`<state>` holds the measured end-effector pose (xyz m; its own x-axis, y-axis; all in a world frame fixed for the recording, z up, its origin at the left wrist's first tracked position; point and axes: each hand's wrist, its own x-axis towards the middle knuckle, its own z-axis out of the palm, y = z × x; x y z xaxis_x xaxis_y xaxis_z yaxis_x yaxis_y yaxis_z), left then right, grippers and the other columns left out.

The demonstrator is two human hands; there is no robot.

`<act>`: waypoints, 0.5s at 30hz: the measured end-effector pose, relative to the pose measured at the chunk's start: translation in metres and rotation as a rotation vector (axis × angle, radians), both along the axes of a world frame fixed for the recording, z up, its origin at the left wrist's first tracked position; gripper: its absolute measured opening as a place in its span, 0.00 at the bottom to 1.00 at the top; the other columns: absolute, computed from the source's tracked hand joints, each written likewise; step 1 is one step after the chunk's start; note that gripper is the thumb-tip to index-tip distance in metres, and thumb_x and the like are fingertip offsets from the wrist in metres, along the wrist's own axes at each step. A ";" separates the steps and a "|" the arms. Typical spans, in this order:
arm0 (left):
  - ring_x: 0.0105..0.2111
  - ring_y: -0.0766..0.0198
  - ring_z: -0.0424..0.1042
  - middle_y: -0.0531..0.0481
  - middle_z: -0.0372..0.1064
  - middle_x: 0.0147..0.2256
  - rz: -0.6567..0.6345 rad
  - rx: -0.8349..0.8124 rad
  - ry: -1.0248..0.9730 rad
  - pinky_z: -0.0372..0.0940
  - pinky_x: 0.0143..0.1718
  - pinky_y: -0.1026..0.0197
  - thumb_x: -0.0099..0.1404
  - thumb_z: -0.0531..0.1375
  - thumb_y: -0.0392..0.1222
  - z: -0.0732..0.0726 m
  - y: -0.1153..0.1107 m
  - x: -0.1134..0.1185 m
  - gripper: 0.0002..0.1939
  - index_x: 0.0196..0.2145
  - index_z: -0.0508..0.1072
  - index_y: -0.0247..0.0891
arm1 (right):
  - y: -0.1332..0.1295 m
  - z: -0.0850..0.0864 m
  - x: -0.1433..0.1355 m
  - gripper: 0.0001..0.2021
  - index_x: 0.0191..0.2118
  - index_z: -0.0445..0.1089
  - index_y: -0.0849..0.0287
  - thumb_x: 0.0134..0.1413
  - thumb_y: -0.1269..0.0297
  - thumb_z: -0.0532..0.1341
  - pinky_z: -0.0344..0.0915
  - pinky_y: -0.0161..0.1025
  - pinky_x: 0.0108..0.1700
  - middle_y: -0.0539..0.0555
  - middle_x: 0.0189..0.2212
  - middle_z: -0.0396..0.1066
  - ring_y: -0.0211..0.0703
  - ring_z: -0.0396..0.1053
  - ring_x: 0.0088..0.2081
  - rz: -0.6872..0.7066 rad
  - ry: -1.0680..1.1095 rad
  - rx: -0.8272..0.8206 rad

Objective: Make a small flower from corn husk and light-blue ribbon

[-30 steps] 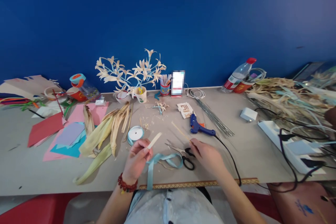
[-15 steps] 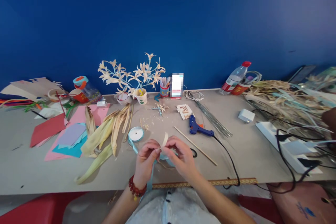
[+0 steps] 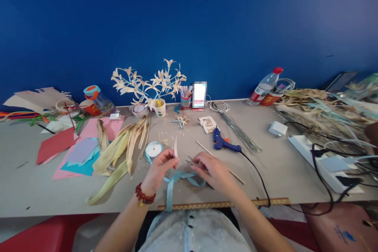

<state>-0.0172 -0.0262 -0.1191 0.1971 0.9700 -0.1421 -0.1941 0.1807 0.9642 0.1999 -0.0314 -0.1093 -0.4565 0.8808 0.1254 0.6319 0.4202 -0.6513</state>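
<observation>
Between the thumb and fingers of my left hand [image 3: 162,167] a narrow pale corn husk strip [image 3: 176,147] stands upright. My right hand [image 3: 213,170] is closed on small scissors [image 3: 191,161], whose metal blades point left toward the strip without touching it; the handles are mostly hidden in the fingers. Light blue ribbon [image 3: 170,193] lies loosely on the table beneath both hands. Its white-centred spool [image 3: 154,149] rests just beyond my left hand. A thin wooden stick [image 3: 236,176] lies partly behind my right hand.
A blue glue gun [image 3: 224,143] with a black cord lies right of my hands, near metal wires [image 3: 242,134]. Dried husks [image 3: 118,151] and coloured paper [image 3: 81,165] spread leftward. Husk flowers [image 3: 159,82] stand by the wall. A power strip [image 3: 315,161] is at right.
My hands have moved apart, the left one keeping the husk strip. The right hand has let go of the strip and now holds scissors.
</observation>
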 end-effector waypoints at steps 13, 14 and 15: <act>0.25 0.70 0.64 0.54 0.68 0.26 0.106 0.001 -0.140 0.60 0.30 0.66 0.59 0.63 0.41 0.012 0.032 0.007 0.08 0.27 0.68 0.37 | -0.016 -0.022 0.043 0.06 0.36 0.69 0.58 0.51 0.65 0.59 0.58 0.36 0.30 0.56 0.34 0.74 0.47 0.71 0.33 -0.252 -0.488 -0.124; 0.25 0.71 0.64 0.54 0.68 0.26 0.116 -0.002 -0.160 0.60 0.30 0.66 0.59 0.63 0.41 0.013 0.031 0.008 0.09 0.27 0.68 0.36 | -0.013 -0.022 0.046 0.06 0.36 0.69 0.58 0.51 0.65 0.59 0.57 0.36 0.29 0.54 0.31 0.74 0.45 0.70 0.30 -0.277 -0.441 -0.157; 0.25 0.71 0.64 0.54 0.68 0.26 0.127 -0.006 -0.179 0.60 0.29 0.66 0.59 0.63 0.41 0.013 0.030 0.009 0.09 0.27 0.68 0.36 | -0.010 -0.023 0.049 0.06 0.35 0.69 0.58 0.52 0.64 0.58 0.56 0.36 0.28 0.53 0.27 0.73 0.44 0.69 0.28 -0.293 -0.370 -0.208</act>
<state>-0.0081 0.0037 -0.1057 0.0959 0.9880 -0.1211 -0.3839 0.1490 0.9113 0.2484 -0.0414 -0.1322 -0.1675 0.9676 -0.1890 0.9075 0.0764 -0.4130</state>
